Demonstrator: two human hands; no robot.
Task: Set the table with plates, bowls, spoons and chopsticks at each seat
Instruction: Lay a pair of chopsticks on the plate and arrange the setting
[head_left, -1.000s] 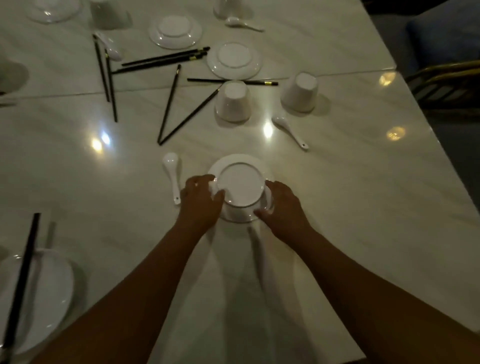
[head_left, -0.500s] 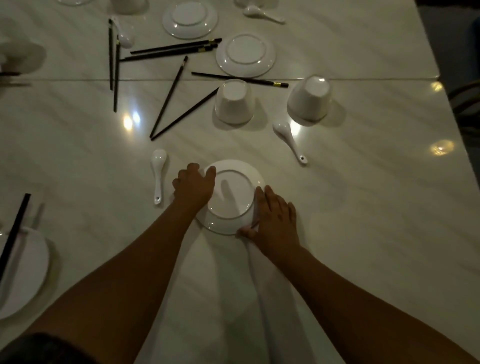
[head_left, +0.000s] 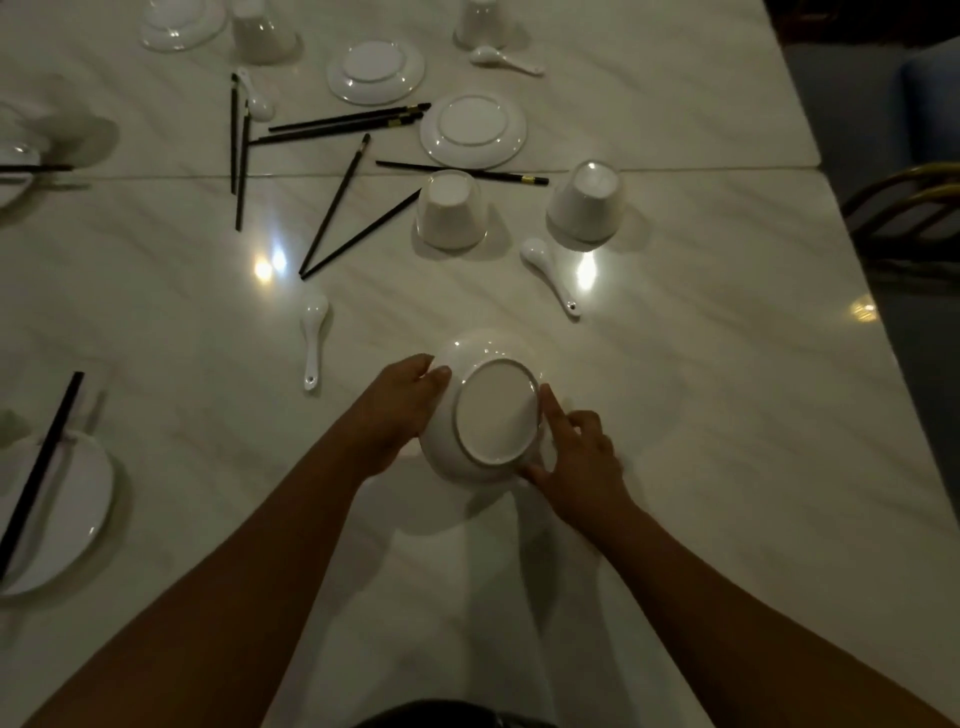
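The left hand (head_left: 400, 410) and right hand (head_left: 584, 457) hold the upside-down plate (head_left: 496, 410) tilted over the table (head_left: 727, 415) toward 6 o'clock, fingers (head_left: 439, 373) curled round its rim; turning it face-up seems the step, then setting it down

We've got a pale tabletop (head_left: 727, 415), marbled with soft grey diagonal veins. The nearest plate (head_left: 496, 410) is plain white, with a thin dark line ringing its foot. The chopsticks (head_left: 343, 122) are black with gold bands near one end. The spoon (head_left: 313, 332) and the bowl (head_left: 451, 210) are plain white too. There's a dim blue seat (head_left: 930, 104) far right.
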